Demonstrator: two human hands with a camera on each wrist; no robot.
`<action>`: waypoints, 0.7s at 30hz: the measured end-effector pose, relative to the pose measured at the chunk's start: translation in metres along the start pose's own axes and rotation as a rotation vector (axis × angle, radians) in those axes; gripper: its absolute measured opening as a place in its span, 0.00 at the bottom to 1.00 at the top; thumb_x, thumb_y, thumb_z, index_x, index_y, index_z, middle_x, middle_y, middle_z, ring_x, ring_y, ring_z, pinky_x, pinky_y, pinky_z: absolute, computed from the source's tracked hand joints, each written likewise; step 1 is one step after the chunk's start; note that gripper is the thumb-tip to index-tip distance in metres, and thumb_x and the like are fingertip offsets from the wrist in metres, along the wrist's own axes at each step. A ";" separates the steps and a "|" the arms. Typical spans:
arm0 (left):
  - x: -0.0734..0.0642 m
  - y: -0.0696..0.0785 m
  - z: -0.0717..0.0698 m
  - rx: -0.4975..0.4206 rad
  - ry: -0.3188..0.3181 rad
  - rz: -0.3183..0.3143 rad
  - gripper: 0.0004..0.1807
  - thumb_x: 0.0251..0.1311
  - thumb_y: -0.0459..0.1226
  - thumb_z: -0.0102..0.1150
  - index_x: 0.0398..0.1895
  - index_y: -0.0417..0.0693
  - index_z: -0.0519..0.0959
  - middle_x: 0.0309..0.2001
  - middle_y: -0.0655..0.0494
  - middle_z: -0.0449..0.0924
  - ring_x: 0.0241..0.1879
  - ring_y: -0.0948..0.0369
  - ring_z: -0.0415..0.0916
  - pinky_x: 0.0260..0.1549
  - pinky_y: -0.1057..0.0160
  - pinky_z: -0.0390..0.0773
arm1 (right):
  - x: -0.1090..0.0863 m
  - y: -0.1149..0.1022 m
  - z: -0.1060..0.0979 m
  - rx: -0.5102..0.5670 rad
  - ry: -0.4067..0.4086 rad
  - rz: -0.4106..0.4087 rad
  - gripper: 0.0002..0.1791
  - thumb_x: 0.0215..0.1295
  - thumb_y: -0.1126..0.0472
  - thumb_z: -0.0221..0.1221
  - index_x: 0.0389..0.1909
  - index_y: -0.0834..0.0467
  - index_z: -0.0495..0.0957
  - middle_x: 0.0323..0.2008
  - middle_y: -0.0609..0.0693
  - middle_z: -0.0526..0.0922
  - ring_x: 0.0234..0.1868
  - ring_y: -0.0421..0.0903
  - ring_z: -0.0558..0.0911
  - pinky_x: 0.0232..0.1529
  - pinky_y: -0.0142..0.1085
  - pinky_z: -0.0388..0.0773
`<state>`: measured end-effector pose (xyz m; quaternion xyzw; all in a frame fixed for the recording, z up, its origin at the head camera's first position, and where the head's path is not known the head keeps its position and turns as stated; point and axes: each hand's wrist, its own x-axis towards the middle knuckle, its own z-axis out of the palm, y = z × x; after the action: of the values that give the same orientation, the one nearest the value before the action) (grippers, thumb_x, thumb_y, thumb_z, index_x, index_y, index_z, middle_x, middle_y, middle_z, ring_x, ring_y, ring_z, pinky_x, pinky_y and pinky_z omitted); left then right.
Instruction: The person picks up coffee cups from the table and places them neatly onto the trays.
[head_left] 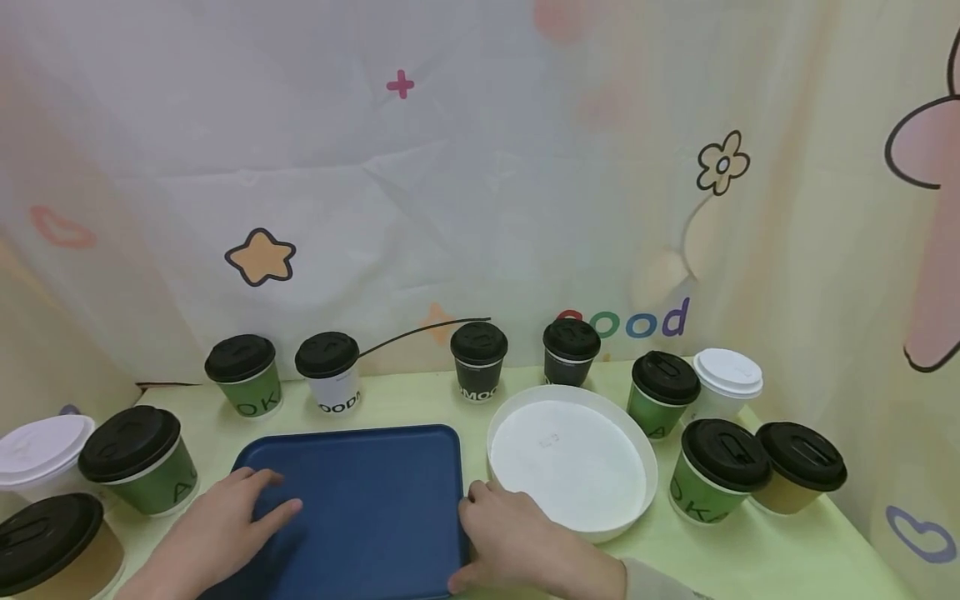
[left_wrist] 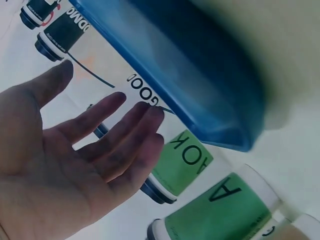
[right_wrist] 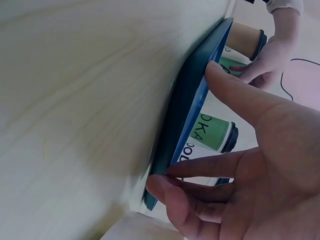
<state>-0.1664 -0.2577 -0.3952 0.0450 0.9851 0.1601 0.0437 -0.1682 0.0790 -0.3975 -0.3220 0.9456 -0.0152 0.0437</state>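
Observation:
A blue rectangular tray (head_left: 367,508) lies on the table in front of me. My left hand (head_left: 225,525) hovers over its left edge with thumb and fingers spread; in the left wrist view the left palm (left_wrist: 65,165) holds nothing. At the tray's right edge is my right hand (head_left: 517,533). The right wrist view shows its thumb (right_wrist: 232,87) on the rim and its other fingertips farther along the same side, spread rather than wrapped round it. Just right of that hand stands a round white shallow container (head_left: 573,462).
Lidded paper cups ring the tray: a green cup (head_left: 150,462) and a brown cup (head_left: 60,542) at left, a white cup (head_left: 333,379) and black cups (head_left: 477,367) behind, and several more, including another green cup (head_left: 708,475), at right. A printed curtain (head_left: 450,208) hangs behind.

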 end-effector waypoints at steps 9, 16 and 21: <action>-0.015 -0.021 0.000 -0.034 0.052 -0.052 0.29 0.69 0.54 0.63 0.47 0.32 0.82 0.42 0.45 0.84 0.44 0.44 0.81 0.43 0.41 0.80 | 0.002 -0.001 -0.001 -0.005 -0.023 -0.023 0.37 0.42 0.30 0.77 0.39 0.57 0.84 0.29 0.45 0.74 0.32 0.42 0.75 0.29 0.37 0.77; -0.027 -0.038 -0.003 -0.065 -0.002 -0.127 0.30 0.69 0.55 0.62 0.44 0.31 0.81 0.38 0.49 0.83 0.36 0.51 0.81 0.38 0.44 0.82 | 0.004 0.003 -0.002 0.022 -0.052 -0.029 0.34 0.44 0.31 0.77 0.37 0.57 0.85 0.27 0.44 0.76 0.29 0.40 0.76 0.27 0.36 0.77; -0.036 -0.053 -0.001 -0.054 -0.059 -0.202 0.28 0.69 0.57 0.60 0.34 0.38 0.79 0.29 0.57 0.78 0.28 0.58 0.75 0.31 0.52 0.79 | 0.003 0.004 -0.003 0.020 -0.066 -0.025 0.32 0.43 0.31 0.77 0.32 0.54 0.84 0.27 0.44 0.76 0.28 0.40 0.76 0.27 0.37 0.77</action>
<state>-0.1349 -0.3121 -0.4089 -0.0510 0.9782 0.1801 0.0898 -0.1730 0.0800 -0.3954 -0.3339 0.9393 -0.0146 0.0780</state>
